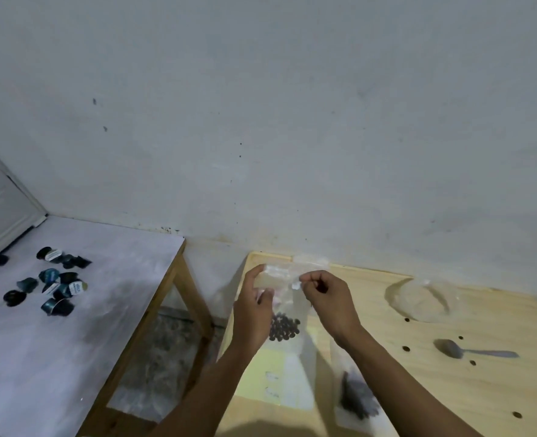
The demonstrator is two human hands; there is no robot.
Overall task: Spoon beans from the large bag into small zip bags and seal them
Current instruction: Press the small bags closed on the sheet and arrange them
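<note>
Dark capsules point(51, 280) lying scattered on the white-covered table point(81, 326), labels too blurred to read. Left hand point(254, 307) and right hand point(327, 298) each pinching the top edge of a small zip bag point(287, 307), holding it above the wooden table point(449, 389); beans point(284, 327) sitting at its bottom. Large bag point(424, 299) is barely discernible; spoon point(468, 351) lying beside it.

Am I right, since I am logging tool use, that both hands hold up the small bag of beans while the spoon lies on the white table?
Not quite. The head view shows the spoon lying on the wooden table, right of the hands. The left hand and right hand do hold up the small bag of beans.
</note>
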